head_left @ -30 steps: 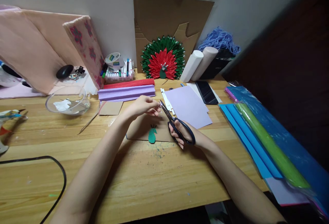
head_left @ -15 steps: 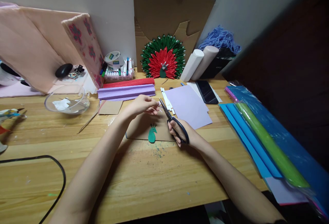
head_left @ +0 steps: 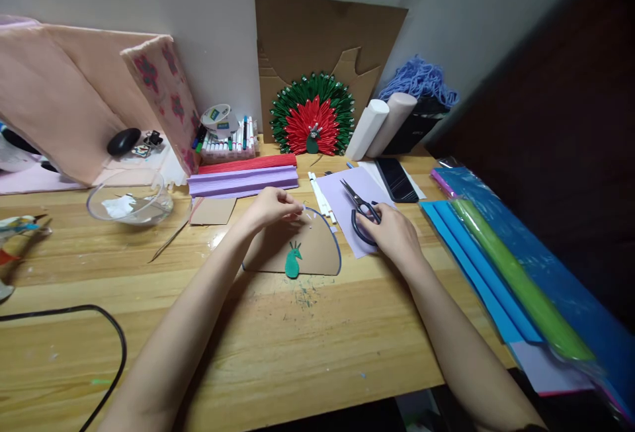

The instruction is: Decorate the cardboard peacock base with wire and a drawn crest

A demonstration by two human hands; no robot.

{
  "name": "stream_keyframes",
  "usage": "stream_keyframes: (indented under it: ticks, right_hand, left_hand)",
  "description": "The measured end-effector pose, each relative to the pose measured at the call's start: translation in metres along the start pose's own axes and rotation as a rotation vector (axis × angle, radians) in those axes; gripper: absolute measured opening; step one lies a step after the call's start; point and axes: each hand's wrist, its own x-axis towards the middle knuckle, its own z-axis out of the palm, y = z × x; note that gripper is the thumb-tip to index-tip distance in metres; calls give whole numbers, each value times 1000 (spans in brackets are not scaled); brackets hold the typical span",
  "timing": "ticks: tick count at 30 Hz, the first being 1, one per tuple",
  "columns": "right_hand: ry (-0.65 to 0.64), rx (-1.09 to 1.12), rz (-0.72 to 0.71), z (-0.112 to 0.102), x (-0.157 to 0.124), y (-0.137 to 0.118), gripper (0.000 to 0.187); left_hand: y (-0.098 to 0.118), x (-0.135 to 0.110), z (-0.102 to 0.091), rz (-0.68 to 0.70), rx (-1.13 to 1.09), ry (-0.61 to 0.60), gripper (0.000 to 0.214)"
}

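My left hand (head_left: pixel 276 208) is closed in a pinch over the top of a half-round cardboard piece (head_left: pixel 317 257) with a blue edge line. A tiny pale purple scrap (head_left: pixel 303 207) shows at its fingertips. Below, a green bird-shaped cutout (head_left: pixel 293 263) with a small crest lies on the cardboard's lower edge. My right hand (head_left: pixel 394 230) has its fingers at the black handles of the scissors (head_left: pixel 365 210). The scissors lie low over a light purple sheet (head_left: pixel 342 197), blades pointing away to the upper left. Small paper bits are scattered on the cardboard.
White markers (head_left: pixel 322 197) lie beside the purple sheet, and a phone (head_left: pixel 397 179) behind it. Crepe paper rolls (head_left: pixel 243 182) and a clear bowl (head_left: pixel 129 200) are at left. A red-and-green peacock (head_left: pixel 313 121) leans at the back. Wrapped coloured sheets (head_left: pixel 516 273) line the right.
My right hand has carried the scissors rightward, away from my left hand and onto the purple sheet. The cardboard's right side is now uncovered. My left hand has barely moved.
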Motion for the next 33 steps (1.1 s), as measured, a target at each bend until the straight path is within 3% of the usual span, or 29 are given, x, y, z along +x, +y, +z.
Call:
stream_keyframes:
  ticks: [5, 8, 10, 13, 17, 22, 26, 29, 33]
  right_hand:
    - [118, -87, -16, 8, 4, 7, 31]
    - [254, 102, -167, 8, 0, 1, 23]
    - [214, 362, -317, 6, -5, -8, 18]
    - [22, 722, -429, 5, -17, -25, 16]
    - [-64, 912, -381, 7, -27, -37, 16]
    - [51, 794, -436, 8, -27, -34, 12]
    - [121, 716, -500, 8, -28, -32, 13]
    - [114, 775, -440, 8, -29, -34, 13]
    - [-20, 982, -295, 9, -28, -37, 14]
  left_hand:
    - [1, 1, 12, 2, -77, -71, 9]
    - [2, 0, 24, -24, -188, -143, 8]
    - [4, -2, 31, -32, -248, -202, 5]
    - [7, -6, 37, -20, -296, -267, 7]
    - [10, -9, 40, 1, -316, -312, 10]
    - [8, -10, 42, -19, -349, -292, 10]
    - [7, -11, 41, -21, -395, -345, 12]
    - [6, -11, 41, -1, -441, -372, 17]
    - [6, -11, 41, 37, -435, -368, 19]
